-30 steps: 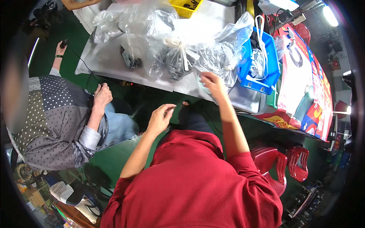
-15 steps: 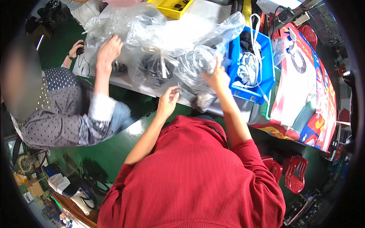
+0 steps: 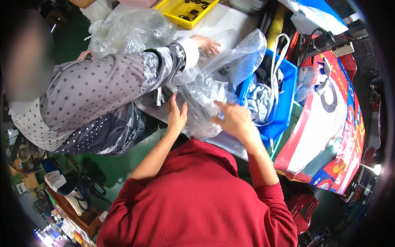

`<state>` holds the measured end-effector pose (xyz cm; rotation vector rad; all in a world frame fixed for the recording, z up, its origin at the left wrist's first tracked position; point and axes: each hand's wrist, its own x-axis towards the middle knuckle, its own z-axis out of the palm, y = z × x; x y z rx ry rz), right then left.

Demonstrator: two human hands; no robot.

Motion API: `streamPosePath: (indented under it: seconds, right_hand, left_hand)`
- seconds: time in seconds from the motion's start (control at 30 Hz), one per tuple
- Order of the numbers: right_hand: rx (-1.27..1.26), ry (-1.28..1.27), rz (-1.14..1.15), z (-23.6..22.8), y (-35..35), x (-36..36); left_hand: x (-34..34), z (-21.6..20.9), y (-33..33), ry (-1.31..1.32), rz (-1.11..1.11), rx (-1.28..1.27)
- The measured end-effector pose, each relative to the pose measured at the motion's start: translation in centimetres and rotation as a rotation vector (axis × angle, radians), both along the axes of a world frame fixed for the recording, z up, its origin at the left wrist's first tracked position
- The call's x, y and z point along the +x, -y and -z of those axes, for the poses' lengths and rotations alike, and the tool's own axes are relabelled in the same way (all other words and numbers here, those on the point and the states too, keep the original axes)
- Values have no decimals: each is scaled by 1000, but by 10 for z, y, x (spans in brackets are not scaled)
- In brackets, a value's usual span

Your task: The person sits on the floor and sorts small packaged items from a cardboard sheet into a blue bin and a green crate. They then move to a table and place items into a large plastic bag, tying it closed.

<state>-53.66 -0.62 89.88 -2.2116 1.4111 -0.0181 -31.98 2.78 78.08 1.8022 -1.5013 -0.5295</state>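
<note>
Nearest, a red sweater (image 3: 197, 201) filling the lower middle, sleeves pushed up, both forearms stretched out toward the far table (image 3: 230, 18); left hand (image 3: 176, 115) held open and upright, fingers together, palm pressed flat against the near-left side of a crumpled clear plastic bag (image 3: 203, 103); right hand (image 3: 234, 119) just right of it, loosely open, fingers spread and laid on the same bag from the near-right, not visibly closed around anything; bag itself sitting at the near edge of the table, between the two hands, contents too blurred to make out.

Just right of the bag, touching it, a blue crate (image 3: 288, 99) stuffed with pale cloth and white cords; further right, leaning near the crate, a big printed sack (image 3: 329, 123) in red, white and blue.

To the left, a co-worker in a dotted grey shirt (image 3: 90, 94), bent across the table; that person's hand (image 3: 207, 43) reaching far over, fingers open, resting on a second clear bag (image 3: 242, 49) standing up beyond the first; another heap of clear plastic (image 3: 131, 29) at the far left of the table.

Farthest off, a yellow tray (image 3: 191, 12) with small dark pieces in it, at the far edge of the table.
</note>
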Motion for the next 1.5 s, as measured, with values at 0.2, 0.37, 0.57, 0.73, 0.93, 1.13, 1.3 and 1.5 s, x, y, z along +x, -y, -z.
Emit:
streamPosePath:
  seconds: [0.2,0.37,0.57,0.73,0.93,1.13,1.3,1.5]
  right_hand:
    - [-812,186,302,-7,127,-47]
    - [-474,-60,141,7,192,-32]
    - [-112,106,-206,22,131,-34]
    - [-137,228,-366,36,63,-27]
    - [-153,531,-208,-5,86,-46]
    - [157,1086,384,-35,142,-69]
    - [-65,1260,253,-62,140,-42]
    - [-122,1403,648,-88,130,-58]
  left_hand:
    - [-18,-1,-4,192,105,-76]
    - [-15,-14,-3,226,137,7]
    - [-28,-44,1,166,116,-42]
    - [-53,-57,16,187,184,-283]
    - [-65,-79,87,325,503,-133]
    - [-78,-147,177,-337,96,-207]
    - [-86,-202,201,145,97,-519]
    - [-107,-240,200,215,89,-588]
